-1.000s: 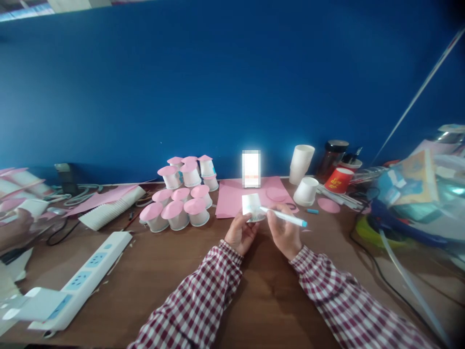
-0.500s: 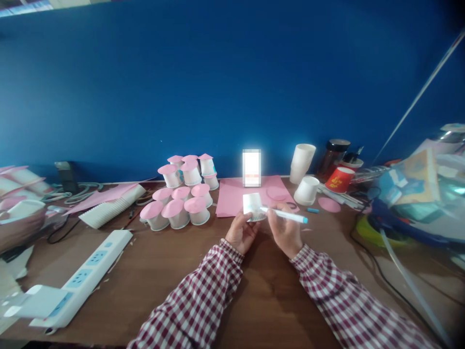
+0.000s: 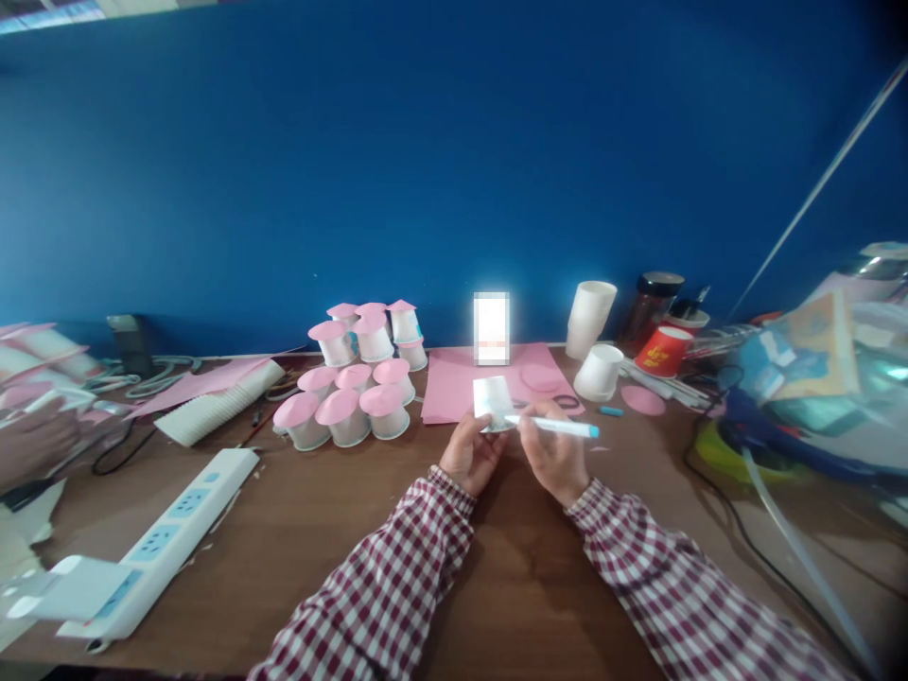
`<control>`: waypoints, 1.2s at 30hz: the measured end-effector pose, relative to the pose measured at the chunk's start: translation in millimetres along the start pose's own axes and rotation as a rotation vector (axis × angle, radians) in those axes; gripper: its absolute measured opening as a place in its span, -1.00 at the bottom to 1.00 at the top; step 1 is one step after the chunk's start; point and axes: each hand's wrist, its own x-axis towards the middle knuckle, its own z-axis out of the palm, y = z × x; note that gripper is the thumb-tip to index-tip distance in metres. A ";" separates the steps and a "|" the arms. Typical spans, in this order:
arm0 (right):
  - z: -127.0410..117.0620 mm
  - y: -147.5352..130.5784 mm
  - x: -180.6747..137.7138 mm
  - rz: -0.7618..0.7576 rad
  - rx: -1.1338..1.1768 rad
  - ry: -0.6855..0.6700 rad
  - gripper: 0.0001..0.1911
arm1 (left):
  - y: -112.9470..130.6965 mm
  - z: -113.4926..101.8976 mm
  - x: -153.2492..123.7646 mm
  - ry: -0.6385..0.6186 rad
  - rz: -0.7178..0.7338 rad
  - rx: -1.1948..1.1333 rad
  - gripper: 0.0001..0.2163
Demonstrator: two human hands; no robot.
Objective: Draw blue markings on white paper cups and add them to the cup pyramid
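Observation:
My left hand point(image 3: 471, 452) grips a white paper cup point(image 3: 492, 402), turned with its rim down, just above the table. In my right hand point(image 3: 554, 454) is a marker pen point(image 3: 564, 427), white with a light blue end. Its tip points left and meets the side of the cup near the rim; any marks there are too small to make out. Behind the cup lie pink paper sheets point(image 3: 454, 383), with the handles of scissors point(image 3: 566, 402) and a pink paper disc point(image 3: 541, 378) on them. A blue pen cap point(image 3: 611, 411) rests to the right.
Several upturned cups with pink cone tops point(image 3: 347, 416) stand left of my hands. Farther left are a power strip point(image 3: 163, 544), a stack of cups point(image 3: 219, 402) and another person's hand point(image 3: 35, 437). White cups point(image 3: 600, 372) and a red cup point(image 3: 663, 352) stand at right.
The marker tip has shifted slightly down along the cup's side. At the far left, another person's hand has come into view. My left hand has stayed nearly still.

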 end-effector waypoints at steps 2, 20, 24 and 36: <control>0.0 1.8 0.8 0.034 0.006 0.033 -0.88 | 0.5 0.2 0.1 0.020 -0.004 -0.002 -0.81; 1.0 0.1 0.2 0.027 0.038 0.006 -0.88 | -0.9 -0.2 -0.2 -0.009 0.000 -0.009 -0.74; 1.5 1.2 -0.4 0.021 0.038 0.009 -0.88 | -0.5 0.3 -0.3 -0.012 -0.004 -0.007 -0.72; 1.4 0.7 -0.2 0.032 0.048 -0.003 -0.89 | -0.9 0.6 -0.5 -0.003 -0.005 -0.007 -0.80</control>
